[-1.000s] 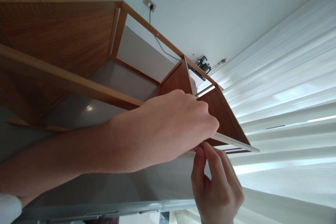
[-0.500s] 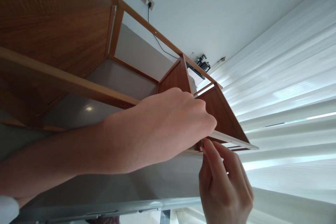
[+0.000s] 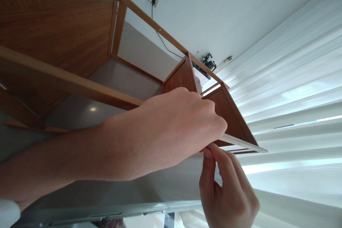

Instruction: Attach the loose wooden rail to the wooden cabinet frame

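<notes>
Tiny dark piece: just below left hand, right hand nearer; shape, long axis hidden.
Right fingers: pinched on it.
Left fingers: hidden, cannot tell.

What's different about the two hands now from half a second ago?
The right hand has edged slightly towards the left hand; its thumb, hidden then, now shows beside the forefinger at a small dark piece too tiny to identify. Nothing was clearly taken or let go. The left hand stays stretched across the wooden frame.
</notes>
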Demonstrator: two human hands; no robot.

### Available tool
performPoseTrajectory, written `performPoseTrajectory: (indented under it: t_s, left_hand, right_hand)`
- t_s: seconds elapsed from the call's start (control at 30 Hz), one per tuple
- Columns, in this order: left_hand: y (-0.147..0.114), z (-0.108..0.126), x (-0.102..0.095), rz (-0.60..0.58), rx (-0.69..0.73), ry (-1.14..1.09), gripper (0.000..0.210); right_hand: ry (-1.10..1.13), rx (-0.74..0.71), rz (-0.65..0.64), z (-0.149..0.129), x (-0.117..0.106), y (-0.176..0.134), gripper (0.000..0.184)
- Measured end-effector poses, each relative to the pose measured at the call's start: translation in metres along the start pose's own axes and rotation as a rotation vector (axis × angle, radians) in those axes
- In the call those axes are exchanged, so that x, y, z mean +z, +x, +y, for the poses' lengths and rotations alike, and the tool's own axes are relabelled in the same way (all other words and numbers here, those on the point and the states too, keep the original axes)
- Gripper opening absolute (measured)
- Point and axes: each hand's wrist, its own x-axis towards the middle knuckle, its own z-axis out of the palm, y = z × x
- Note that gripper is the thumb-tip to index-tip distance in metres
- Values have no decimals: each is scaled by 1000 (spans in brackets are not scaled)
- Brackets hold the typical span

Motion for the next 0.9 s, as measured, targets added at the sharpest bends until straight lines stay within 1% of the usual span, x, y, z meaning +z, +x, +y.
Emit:
performPoseTrajectory:
  t_s: [0.17, 0.4, 0.5, 0.63, 0.9]
  left_hand:
    - [0, 0, -2, 4, 4, 40, 27]
    - [4, -3, 0, -40, -25, -6, 20]
    - [5, -3, 1, -53, -29, 7, 19]
    - [6, -2, 1, -40, -37, 18, 20]
    - [3, -2, 0, -9, -12, -9, 29]
  right_hand:
    - [-55, -39, 62, -2, 5, -3, 15]
    - [-112, -83, 54, 7, 4, -4, 20]
    - [-139, -88, 34, 11, 0, -6, 25]
    - [-130, -125, -14, 17, -6, -6, 31]
    - [-221, -309, -73, 27, -16, 2, 40]
